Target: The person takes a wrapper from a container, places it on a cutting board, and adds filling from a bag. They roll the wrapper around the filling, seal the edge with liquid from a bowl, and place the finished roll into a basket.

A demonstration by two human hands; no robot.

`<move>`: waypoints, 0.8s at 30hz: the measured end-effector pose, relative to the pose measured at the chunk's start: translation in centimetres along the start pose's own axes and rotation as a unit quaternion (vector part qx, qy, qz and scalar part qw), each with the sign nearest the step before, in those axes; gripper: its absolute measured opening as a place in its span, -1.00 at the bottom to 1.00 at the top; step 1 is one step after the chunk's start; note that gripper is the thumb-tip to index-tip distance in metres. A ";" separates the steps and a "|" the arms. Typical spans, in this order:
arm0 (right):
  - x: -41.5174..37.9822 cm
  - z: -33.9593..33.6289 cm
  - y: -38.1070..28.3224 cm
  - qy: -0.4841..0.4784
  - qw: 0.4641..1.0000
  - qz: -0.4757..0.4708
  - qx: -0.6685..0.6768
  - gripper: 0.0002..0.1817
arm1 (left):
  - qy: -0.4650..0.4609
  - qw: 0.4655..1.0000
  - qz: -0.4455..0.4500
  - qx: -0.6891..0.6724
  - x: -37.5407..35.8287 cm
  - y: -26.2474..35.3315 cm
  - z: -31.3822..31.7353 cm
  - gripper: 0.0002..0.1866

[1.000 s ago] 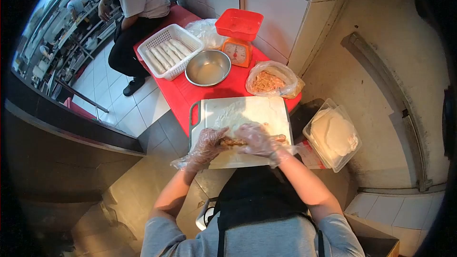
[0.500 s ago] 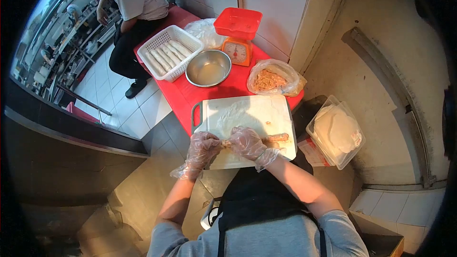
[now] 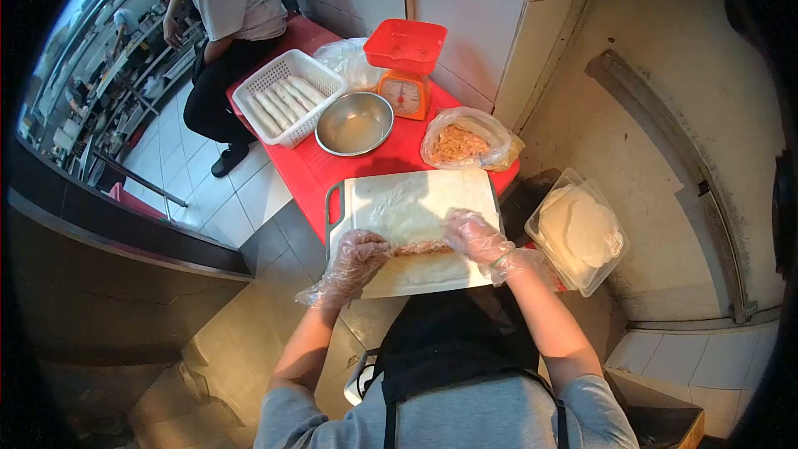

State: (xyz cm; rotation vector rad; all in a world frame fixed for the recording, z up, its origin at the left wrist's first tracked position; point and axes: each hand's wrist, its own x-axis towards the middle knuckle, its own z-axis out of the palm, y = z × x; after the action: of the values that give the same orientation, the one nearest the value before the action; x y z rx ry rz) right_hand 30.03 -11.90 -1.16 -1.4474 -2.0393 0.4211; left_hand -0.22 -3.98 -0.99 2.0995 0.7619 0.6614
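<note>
A strip of pinkish filling (image 3: 418, 248) lies across a pale wrapper sheet (image 3: 428, 268) on the white cutting board (image 3: 465, 187). My left hand (image 3: 359, 256), in a clear plastic glove, has its fingers pressed together on the strip's left end. At the strip's right end is my right hand (image 3: 475, 237), gloved the same way, its fingers closed on the filling. The fingertips of both hands partly hide the ends of the strip.
Behind the board, a red table (image 3: 291, 170) holds a white basket (image 3: 243, 100) of pale rolls, a metal bowl (image 3: 355, 124), an orange scale (image 3: 405, 95) and a bag of orange filling (image 3: 461, 143). A tub of wrappers (image 3: 579, 229) stands right. Another person (image 3: 237, 0) sits back left.
My right hand has moved right, away from my left hand. The filling now stretches as a longer strip between them. The view has shifted slightly.
</note>
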 end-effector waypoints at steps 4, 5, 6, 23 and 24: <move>1.9 0.3 -2.5 -0.080 0.995 -0.030 0.049 -0.80 | 0.045 0.982 0.156 0.092 1.4 2.2 0.2 -0.72; 2.3 0.9 -2.5 -0.102 0.993 -0.042 0.038 -0.78 | 0.047 0.972 0.193 0.122 1.6 2.1 0.3 -0.74; 2.6 1.8 -2.7 -0.100 0.993 -0.063 0.005 -0.76 | -0.006 0.987 0.149 0.067 1.2 -1.1 1.4 -0.63; -0.7 -3.8 -0.9 -0.091 0.995 -0.024 0.018 -0.55 | 0.039 0.979 0.098 0.176 2.5 2.5 1.9 -0.64; -0.9 -4.3 -0.6 -0.096 0.995 0.003 0.032 -0.52 | 0.073 0.972 0.100 0.198 2.6 3.0 2.3 -0.68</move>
State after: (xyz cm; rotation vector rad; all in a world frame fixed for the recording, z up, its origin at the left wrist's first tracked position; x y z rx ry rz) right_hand 32.49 -13.33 2.25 -1.4207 -2.1493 0.6440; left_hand 3.95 -4.85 0.69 2.5392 0.8216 0.8345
